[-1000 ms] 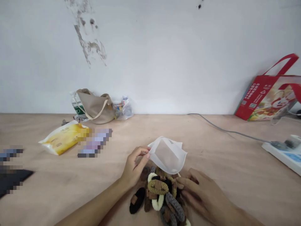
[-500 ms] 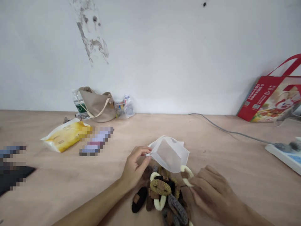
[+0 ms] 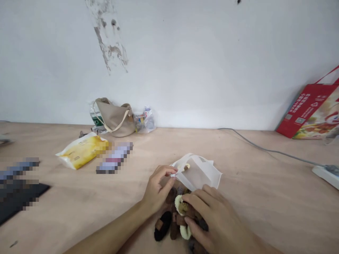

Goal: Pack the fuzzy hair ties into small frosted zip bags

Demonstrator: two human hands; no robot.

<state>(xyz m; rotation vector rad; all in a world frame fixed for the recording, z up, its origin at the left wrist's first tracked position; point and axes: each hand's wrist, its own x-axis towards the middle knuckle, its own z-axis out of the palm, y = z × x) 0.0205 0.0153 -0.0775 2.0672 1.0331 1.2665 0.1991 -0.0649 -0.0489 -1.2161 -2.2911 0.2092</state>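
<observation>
Hair ties (image 3: pixel 174 227), how many can you count?

At least six show apart: one black with a brown tab, two cream, the others brown or dark. The rest of the heap lies under a hand, so I can't give a full count.

And the other things?

One white non-woven pouch (image 3: pixel 202 173), two hands, one yellow packet (image 3: pixel 82 150), one beige shoulder bag (image 3: pixel 115 118), one plastic water bottle (image 3: pixel 95 116) behind it, one clear plastic bag (image 3: pixel 145 121), one red gift bag (image 3: pixel 308 109), one grey cable (image 3: pixel 272 151) and one power strip (image 3: pixel 325 176). Two pixelated objects (image 3: pixel 115 158) (image 3: pixel 18 183) lie on the plywood tabletop (image 3: pixel 265 215), too blurred to name.

Where's the pouch relative to the hands?

Just above the heap, its near edge pinched between the fingers (image 3: pixel 169 171) of the left hand (image 3: pixel 157 188). The right hand (image 3: pixel 212 222) is spread over the heap, pressing down; I can't tell whether it grips anything. The hands are close together, but they don't seem to touch.

What's different from the earlier frame?

Half a second ago, the right hand held a cream loop beside the pouch, outside it. Now that hand is down on the heap, and a cream-and-brown piece (image 3: pixel 186 166) shows inside the pouch's mouth. I can't tell whether it's the same loop.
</observation>
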